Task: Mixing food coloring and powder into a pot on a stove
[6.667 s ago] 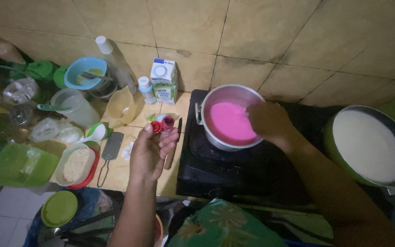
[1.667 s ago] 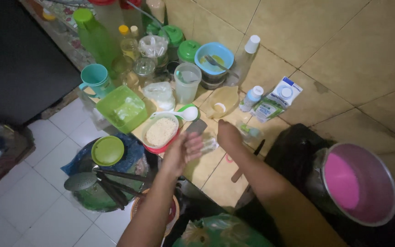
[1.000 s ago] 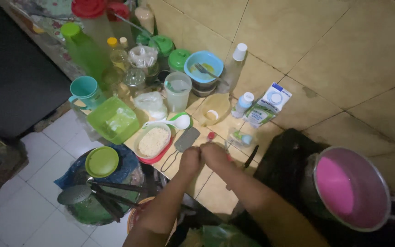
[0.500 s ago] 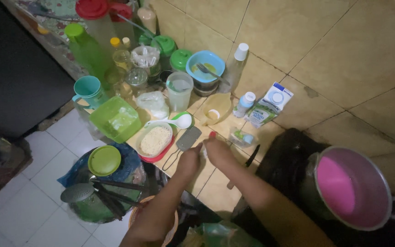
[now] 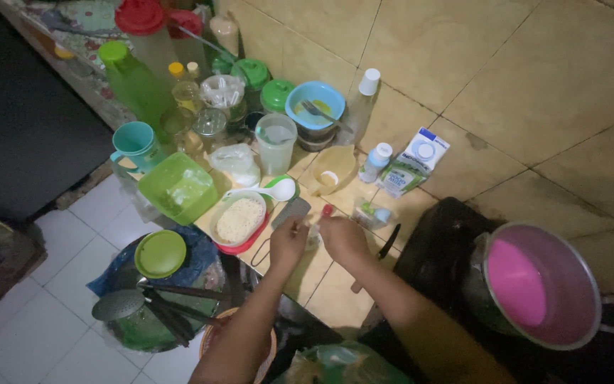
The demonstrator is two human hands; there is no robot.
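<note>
Small red-capped bottle (image 5: pixel 325 212) sits right between both hands, above the wooden counter (image 5: pixel 335 291).
Right hand (image 5: pixel 345 238) pinches it just below the cap; left hand (image 5: pixel 289 242) is curled beside it, can't tell if it's gripping. Bottle stands roughly upright, cap pointing toward the wall.
</note>
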